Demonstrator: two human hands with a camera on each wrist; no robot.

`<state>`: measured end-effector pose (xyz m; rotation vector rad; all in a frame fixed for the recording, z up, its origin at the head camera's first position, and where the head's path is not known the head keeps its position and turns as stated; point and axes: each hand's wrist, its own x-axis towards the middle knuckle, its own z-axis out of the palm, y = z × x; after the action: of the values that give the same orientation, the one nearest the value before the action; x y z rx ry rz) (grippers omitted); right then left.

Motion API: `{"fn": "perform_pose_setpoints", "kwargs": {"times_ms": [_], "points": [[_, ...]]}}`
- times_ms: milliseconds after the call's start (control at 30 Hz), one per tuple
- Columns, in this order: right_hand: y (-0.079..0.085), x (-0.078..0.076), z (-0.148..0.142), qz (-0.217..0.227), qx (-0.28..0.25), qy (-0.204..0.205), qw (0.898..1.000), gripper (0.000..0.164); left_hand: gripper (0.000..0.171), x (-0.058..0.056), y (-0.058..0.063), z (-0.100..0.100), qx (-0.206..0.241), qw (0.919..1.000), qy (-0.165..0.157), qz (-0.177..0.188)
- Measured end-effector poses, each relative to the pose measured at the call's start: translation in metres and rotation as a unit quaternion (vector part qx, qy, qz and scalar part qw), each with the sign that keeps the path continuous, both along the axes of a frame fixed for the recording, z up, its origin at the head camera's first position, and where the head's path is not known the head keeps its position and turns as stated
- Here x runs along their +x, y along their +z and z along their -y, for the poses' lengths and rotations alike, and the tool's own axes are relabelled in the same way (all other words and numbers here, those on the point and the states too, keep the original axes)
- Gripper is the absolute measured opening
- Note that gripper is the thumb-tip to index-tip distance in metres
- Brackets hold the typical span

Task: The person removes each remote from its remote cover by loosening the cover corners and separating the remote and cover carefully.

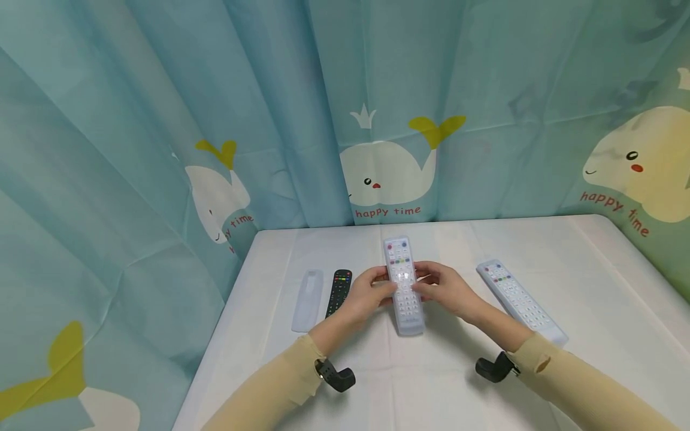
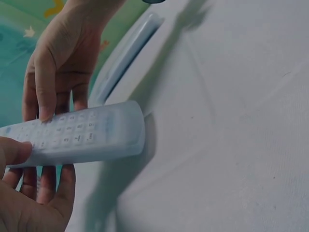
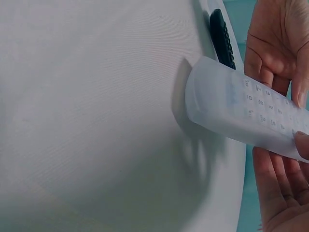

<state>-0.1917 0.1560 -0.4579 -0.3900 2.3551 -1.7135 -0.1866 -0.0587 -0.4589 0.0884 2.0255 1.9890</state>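
Observation:
A white remote control point(image 1: 408, 308) in a translucent, frosted sleeve is held above the white table by both hands. The left hand point(image 1: 368, 296) grips its left edge, thumb on the front and fingers behind. On the opposite edge, the right hand point(image 1: 446, 291) pinches it the same way. The sleeve's rounded lower end point(image 2: 125, 128) sticks out past the fingers in the left wrist view. From the right wrist, the number keys of the remote point(image 3: 263, 104) show through the sleeve. The back of the remote is hidden.
Left of the hands lie a black remote control point(image 1: 339, 287), partly behind the left hand, and an empty translucent sleeve point(image 1: 308, 302). A second white remote in a sleeve point(image 1: 520, 299) lies right, partly behind the right forearm. A whale-print curtain point(image 1: 302, 120) hangs behind the table point(image 1: 388, 389).

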Motion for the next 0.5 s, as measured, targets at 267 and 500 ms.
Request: {"fn": "perform_pose_setpoints", "kwargs": {"times_ms": [267, 500], "points": [[0.0023, -0.003, 0.0015, -0.013, 0.005, -0.01, 1.0, 0.047, 0.044, -0.0032, 0.0048, 0.001, -0.027, 0.999, 0.0, -0.037], [0.004, -0.0051, 0.0033, -0.032, -0.009, -0.017, 0.999, 0.044, 0.042, -0.0048, 0.0058, 0.0017, -0.064, 0.9935, -0.001, -0.094]]}}
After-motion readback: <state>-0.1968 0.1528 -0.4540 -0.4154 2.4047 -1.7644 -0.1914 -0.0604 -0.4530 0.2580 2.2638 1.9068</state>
